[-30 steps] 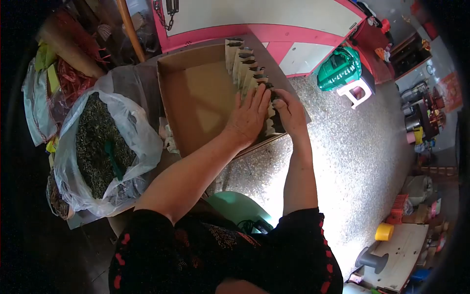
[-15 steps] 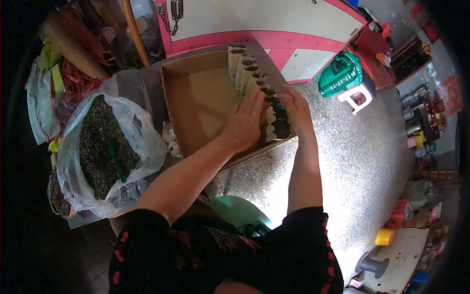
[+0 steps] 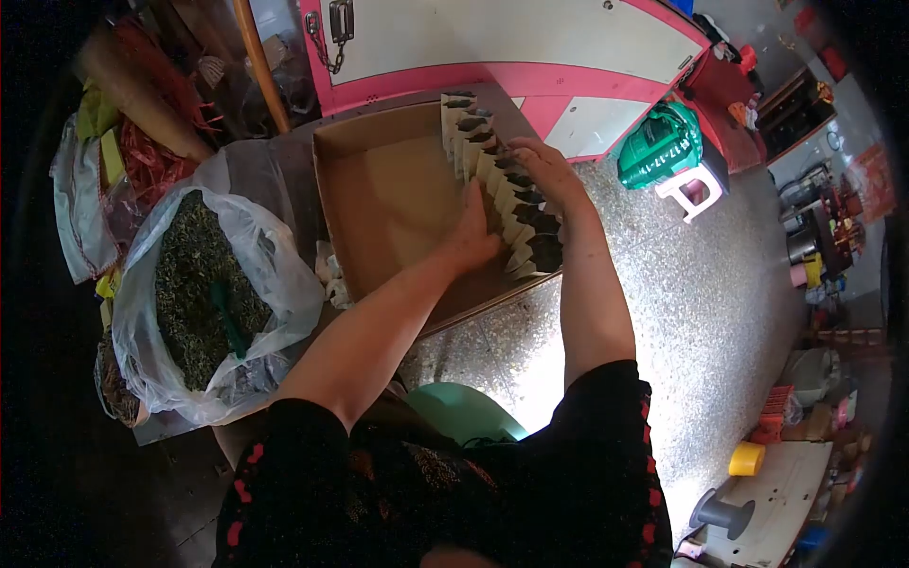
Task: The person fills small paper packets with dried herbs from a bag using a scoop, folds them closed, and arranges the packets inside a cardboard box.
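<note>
An open cardboard box [image 3: 379, 204] rests on a grey table. Along its right side stand several small paper packets [image 3: 511, 208] in a row, dark material showing at their open tops. My left hand [image 3: 471, 232] is inside the box, against the left side of the row, with its thumb raised and its other fingers hidden by the packets. Over the right side of the row, my right hand [image 3: 549, 175] touches the tops with bent fingers; whether it grips a packet is unclear. Left of the box, a clear plastic bag [image 3: 275, 251] holds dry dark leaves [image 3: 194, 284] and a green scoop [image 3: 227, 317].
Behind the box is a pink and white cabinet [image 3: 473, 38]. A wooden pole [image 3: 260, 66] stands at the back left. A green sack [image 3: 653, 147] lies by a white stool [image 3: 691, 194]. Below the box is a green seat [image 3: 464, 407].
My left hand has slid down beside the packets. My right hand lifted off the row's right side, then came back over the tops, further up the row. The view has shifted slightly.
</note>
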Demonstrator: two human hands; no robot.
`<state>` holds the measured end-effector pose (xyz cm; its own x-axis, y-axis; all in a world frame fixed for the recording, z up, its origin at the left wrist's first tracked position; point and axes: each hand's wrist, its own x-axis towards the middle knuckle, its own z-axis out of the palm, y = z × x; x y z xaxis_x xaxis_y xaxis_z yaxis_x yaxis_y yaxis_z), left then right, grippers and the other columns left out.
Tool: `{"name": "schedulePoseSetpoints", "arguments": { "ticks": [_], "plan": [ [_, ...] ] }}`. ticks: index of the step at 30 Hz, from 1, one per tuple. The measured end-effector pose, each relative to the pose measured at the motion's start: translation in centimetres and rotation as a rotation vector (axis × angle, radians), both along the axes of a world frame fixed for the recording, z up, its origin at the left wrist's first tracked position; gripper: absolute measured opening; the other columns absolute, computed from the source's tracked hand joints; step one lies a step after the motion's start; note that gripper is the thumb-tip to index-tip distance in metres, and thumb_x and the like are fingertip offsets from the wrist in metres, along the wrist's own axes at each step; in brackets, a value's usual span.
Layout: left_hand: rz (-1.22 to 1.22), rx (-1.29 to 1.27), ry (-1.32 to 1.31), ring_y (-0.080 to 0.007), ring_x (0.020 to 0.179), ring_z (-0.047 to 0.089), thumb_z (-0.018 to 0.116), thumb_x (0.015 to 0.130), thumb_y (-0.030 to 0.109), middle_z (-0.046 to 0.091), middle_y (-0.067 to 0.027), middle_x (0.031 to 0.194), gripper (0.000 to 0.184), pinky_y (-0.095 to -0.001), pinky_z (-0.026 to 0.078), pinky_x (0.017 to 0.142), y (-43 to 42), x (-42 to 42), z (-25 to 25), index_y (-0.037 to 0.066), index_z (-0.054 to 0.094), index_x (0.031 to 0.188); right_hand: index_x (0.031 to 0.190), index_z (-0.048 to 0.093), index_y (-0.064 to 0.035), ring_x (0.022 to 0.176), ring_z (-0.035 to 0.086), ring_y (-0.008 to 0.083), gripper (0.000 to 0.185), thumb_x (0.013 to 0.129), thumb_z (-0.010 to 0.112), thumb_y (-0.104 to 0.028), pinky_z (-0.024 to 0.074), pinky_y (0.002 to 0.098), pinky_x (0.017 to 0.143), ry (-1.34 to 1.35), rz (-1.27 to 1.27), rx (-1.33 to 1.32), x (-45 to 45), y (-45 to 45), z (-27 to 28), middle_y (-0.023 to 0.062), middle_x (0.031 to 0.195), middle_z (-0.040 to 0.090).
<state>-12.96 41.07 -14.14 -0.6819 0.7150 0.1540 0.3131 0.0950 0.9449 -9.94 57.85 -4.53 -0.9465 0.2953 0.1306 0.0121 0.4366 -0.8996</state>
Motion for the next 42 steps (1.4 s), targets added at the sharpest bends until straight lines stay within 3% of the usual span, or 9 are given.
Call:
{"name": "schedulePoseSetpoints", "arguments": {
  "ticks": [6, 9, 11, 17, 27, 30, 35, 39, 42],
  "plan": [
    [0.192, 0.085, 0.268, -0.0355, 0.119, 0.039, 0.061, 0.068, -0.002, 0.036, -0.0209, 0.128, 0.083, -0.0408, 0.033, 0.103, -0.8, 0.6, 2.1, -0.002, 0.017, 0.138, 0.123, 0.054, -0.0003, 0.107, 0.055, 0.0189, 0.041, 0.092, 0.053, -0.027, 0.0431, 0.0308, 0.091, -0.044, 0.018, -0.017, -0.1, 0.2, -0.2, 0.0104, 0.113, 0.061],
    [0.255, 0.147, 0.148, -0.0427, 0.125, 0.033, 0.059, 0.071, 0.002, 0.032, -0.0270, 0.133, 0.078, -0.0419, 0.030, 0.105, -1.0, -1.5, 2.6, -0.006, 0.018, 0.138, 0.126, 0.051, -0.0004, 0.106, 0.055, 0.0189, 0.043, 0.092, 0.053, -0.027, 0.0430, 0.0308, 0.091, -0.078, -0.004, -0.015, 0.6, -1.2, 1.3, 0.0109, 0.115, 0.060],
    [0.389, 0.090, 0.325, -0.0427, 0.124, 0.034, 0.059, 0.072, 0.002, 0.034, -0.0268, 0.131, 0.077, -0.0416, 0.030, 0.104, -0.9, -2.9, 2.7, -0.005, 0.020, 0.137, 0.128, 0.049, -0.0010, 0.107, 0.055, 0.0189, 0.044, 0.092, 0.054, -0.027, 0.0430, 0.0313, 0.092, -0.069, 0.007, -0.032, 0.4, -0.9, 0.9, 0.0109, 0.116, 0.059],
    [0.141, 0.031, 0.198, -0.0371, 0.126, 0.035, 0.065, 0.071, 0.003, 0.036, -0.0226, 0.134, 0.084, -0.0403, 0.032, 0.105, 0.4, -5.8, 3.1, 0.003, 0.019, 0.142, 0.127, 0.048, -0.0020, 0.108, 0.055, 0.0204, 0.042, 0.088, 0.055, -0.016, 0.0443, 0.0322, 0.092, -0.002, 0.059, -0.046, -1.1, 0.0, -1.1, 0.0139, 0.119, 0.057],
    [0.122, -0.024, 0.278, -0.0406, 0.122, 0.036, 0.060, 0.071, 0.006, 0.033, -0.0230, 0.131, 0.078, -0.0401, 0.034, 0.102, -0.2, -4.9, 4.5, -0.002, 0.019, 0.137, 0.124, 0.051, -0.0022, 0.107, 0.058, 0.0211, 0.041, 0.083, 0.056, -0.005, 0.0468, 0.0307, 0.090, 0.031, 0.161, -0.123, -0.9, -0.5, -0.7, 0.0166, 0.116, 0.060],
    [0.176, 0.012, 0.298, -0.0418, 0.119, 0.038, 0.059, 0.075, 0.008, 0.034, -0.0232, 0.129, 0.070, -0.0417, 0.036, 0.100, -0.1, -4.9, 3.8, -0.003, 0.023, 0.134, 0.124, 0.050, -0.0009, 0.109, 0.055, 0.0196, 0.042, 0.084, 0.054, -0.010, 0.0439, 0.0317, 0.091, -0.001, 0.074, -0.091, -0.3, -0.7, -0.2, 0.0112, 0.120, 0.056],
    [0.208, -0.136, 0.229, -0.0453, 0.111, 0.043, 0.057, 0.078, 0.009, 0.040, -0.0269, 0.118, 0.046, -0.0468, 0.040, 0.093, -1.2, -2.4, 4.2, -0.003, 0.035, 0.116, 0.115, 0.058, 0.0005, 0.101, 0.061, 0.0240, 0.037, 0.083, 0.056, -0.017, 0.0466, 0.0332, 0.087, 0.009, -0.102, 0.132, 0.3, -0.1, -0.1, 0.0161, 0.108, 0.064],
    [0.159, -0.311, 0.187, -0.0459, 0.110, 0.043, 0.058, 0.076, 0.007, 0.042, -0.0275, 0.115, 0.043, -0.0476, 0.039, 0.093, -1.4, -1.0, 5.7, -0.004, 0.038, 0.112, 0.117, 0.058, 0.0028, 0.103, 0.060, 0.0232, 0.043, 0.079, 0.057, -0.017, 0.0457, 0.0316, 0.089, -0.113, -0.098, 0.419, 0.7, -1.4, 1.6, 0.0181, 0.110, 0.064],
    [0.152, -0.192, 0.220, -0.0460, 0.109, 0.043, 0.058, 0.074, 0.004, 0.042, -0.0271, 0.115, 0.042, -0.0472, 0.039, 0.093, -1.0, -0.6, 5.5, -0.005, 0.040, 0.111, 0.118, 0.057, 0.0024, 0.104, 0.060, 0.0252, 0.045, 0.077, 0.057, -0.016, 0.0457, 0.0330, 0.090, -0.065, -0.139, 0.356, 0.6, -2.1, 1.5, 0.0183, 0.112, 0.063]
  ]
}}
